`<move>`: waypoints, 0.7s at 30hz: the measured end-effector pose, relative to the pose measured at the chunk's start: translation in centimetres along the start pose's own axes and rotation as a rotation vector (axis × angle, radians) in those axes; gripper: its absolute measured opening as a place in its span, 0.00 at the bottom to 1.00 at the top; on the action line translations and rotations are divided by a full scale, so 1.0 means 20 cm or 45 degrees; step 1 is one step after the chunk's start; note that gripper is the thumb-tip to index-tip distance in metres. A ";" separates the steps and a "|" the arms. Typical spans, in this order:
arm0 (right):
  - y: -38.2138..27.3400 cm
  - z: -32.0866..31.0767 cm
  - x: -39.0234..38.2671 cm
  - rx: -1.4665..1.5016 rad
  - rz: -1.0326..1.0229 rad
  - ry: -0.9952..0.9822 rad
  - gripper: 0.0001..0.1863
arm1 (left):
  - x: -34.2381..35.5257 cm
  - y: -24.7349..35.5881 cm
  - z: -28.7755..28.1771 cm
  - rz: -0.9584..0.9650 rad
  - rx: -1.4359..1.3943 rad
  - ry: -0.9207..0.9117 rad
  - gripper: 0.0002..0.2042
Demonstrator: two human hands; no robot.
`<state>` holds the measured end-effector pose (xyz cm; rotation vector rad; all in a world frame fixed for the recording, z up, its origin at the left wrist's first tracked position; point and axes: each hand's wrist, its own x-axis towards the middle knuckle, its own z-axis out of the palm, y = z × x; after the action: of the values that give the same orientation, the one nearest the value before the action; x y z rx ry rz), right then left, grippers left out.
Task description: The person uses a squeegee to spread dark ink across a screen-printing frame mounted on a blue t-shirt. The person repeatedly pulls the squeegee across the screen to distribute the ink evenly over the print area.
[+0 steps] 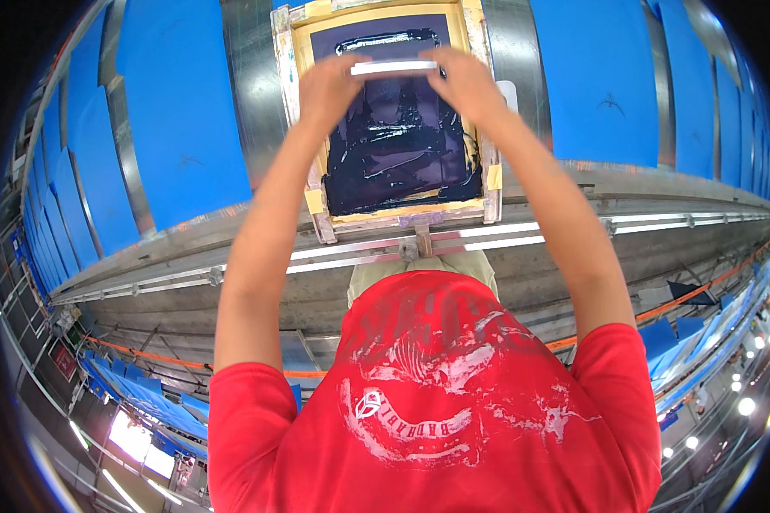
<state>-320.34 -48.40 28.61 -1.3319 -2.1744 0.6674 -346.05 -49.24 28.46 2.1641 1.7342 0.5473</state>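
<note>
My left hand (332, 84) and my right hand (459, 85) grip the two ends of a pale squeegee bar (393, 67), their fingers closed on it. The bar lies across the upper part of a screen-printing frame (493, 195) with taped yellowish inner edges and worn pale outer sides. Thick, glossy dark ink (402, 184) is spread in uneven streaks over the dark mesh inside it, with a ridge along the top above the bar. The bar's lower edge is hard to make out.
Blue sheets (174, 103) on metal strips line the long table on both sides, with more (601, 81) at the right. A metal rail (526, 232) runs along the table's near edge, with a clamp (415, 242) below the frame. My red shirt fills the lower middle.
</note>
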 end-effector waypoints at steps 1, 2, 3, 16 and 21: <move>0.05 -0.01 0.10 -0.043 -0.031 0.010 0.15 | 0.11 -0.05 0.01 0.086 0.046 0.056 0.17; 0.09 -0.01 0.17 -0.063 -0.020 0.010 0.15 | 0.20 -0.04 -0.01 0.068 0.026 0.036 0.16; 0.11 -0.01 0.23 -0.074 -0.009 0.000 0.15 | 0.24 -0.04 0.00 0.040 0.084 0.010 0.16; -0.20 0.15 -0.65 0.090 0.077 -0.051 0.21 | -0.63 0.17 0.12 0.113 -0.063 0.087 0.11; -0.26 0.12 -0.76 0.098 0.068 -0.160 0.25 | -0.74 0.31 -0.03 0.193 0.076 -0.171 0.20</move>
<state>-319.18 -64.58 27.65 -1.3448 -2.1932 0.8689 -343.84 -65.10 30.50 2.3293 1.5450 0.3813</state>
